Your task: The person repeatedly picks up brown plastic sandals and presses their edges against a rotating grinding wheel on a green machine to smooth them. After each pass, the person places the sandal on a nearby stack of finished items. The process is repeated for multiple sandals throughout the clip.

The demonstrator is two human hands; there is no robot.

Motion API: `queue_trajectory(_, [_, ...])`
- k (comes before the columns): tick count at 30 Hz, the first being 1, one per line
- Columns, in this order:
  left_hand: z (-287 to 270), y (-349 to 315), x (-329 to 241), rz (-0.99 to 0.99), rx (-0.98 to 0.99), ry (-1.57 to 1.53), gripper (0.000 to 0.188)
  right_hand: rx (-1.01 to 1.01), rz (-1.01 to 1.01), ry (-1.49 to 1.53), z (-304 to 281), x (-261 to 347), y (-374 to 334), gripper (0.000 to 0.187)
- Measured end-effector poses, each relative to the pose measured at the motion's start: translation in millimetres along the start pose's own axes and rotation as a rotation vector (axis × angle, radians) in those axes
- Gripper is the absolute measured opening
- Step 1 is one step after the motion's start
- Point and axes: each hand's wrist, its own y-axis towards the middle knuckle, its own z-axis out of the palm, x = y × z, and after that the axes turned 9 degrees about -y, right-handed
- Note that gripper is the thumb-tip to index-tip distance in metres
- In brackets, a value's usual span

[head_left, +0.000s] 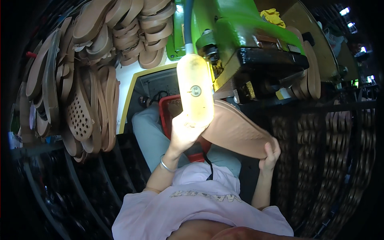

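Observation:
A tan sandal sole (238, 130) with a dotted texture slants across my lap under the machine. My right hand (271, 154) grips its right end, fingers curled round the edge. At the other end my left hand (185, 132), brightly lit, is closed on the sole, its fingertips partly hidden behind a glowing lamp (195, 86). A silvery bracelet (166, 165) circles my left wrist. Just beyond the sole stands a green and black machine (256, 40), its lower working parts close above the sole's far edge.
Piles of tan sandals (84, 108) crowd the left and far left of the worktable, whose cut-out has a yellow edge (130, 90). A red basket (164, 110) stands between my knees. More soles (312, 72) lean right of the machine. Racks of footwear (340, 148) line the right side.

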Motion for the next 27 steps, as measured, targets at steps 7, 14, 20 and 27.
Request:
queue_trajectory(7, [-15.7, 7.8, -39.0, 0.187, -0.04, 0.162, 0.036, -0.002, -0.173, -0.041, 51.8, 29.8, 78.7, 0.03])
queue_trajectory(14, [-77.2, -31.0, -52.2, 0.22, -0.137, 0.205, 0.046, 0.368, -0.106, -0.094, 96.8, -2.2, 73.0, 0.049])
queue_trajectory(20, [-142.5, -125.8, 5.0, -0.351, -0.208, -0.024, 0.042, 0.659, 0.156, -0.305, 92.3, -70.6, 40.5, 0.04])
queue_trajectory(27, [-216.4, -156.2, 82.7, -0.564, -0.586, -0.108, 0.036, 0.3, 0.602, -0.429, 23.1, -109.4, 50.1, 0.043])
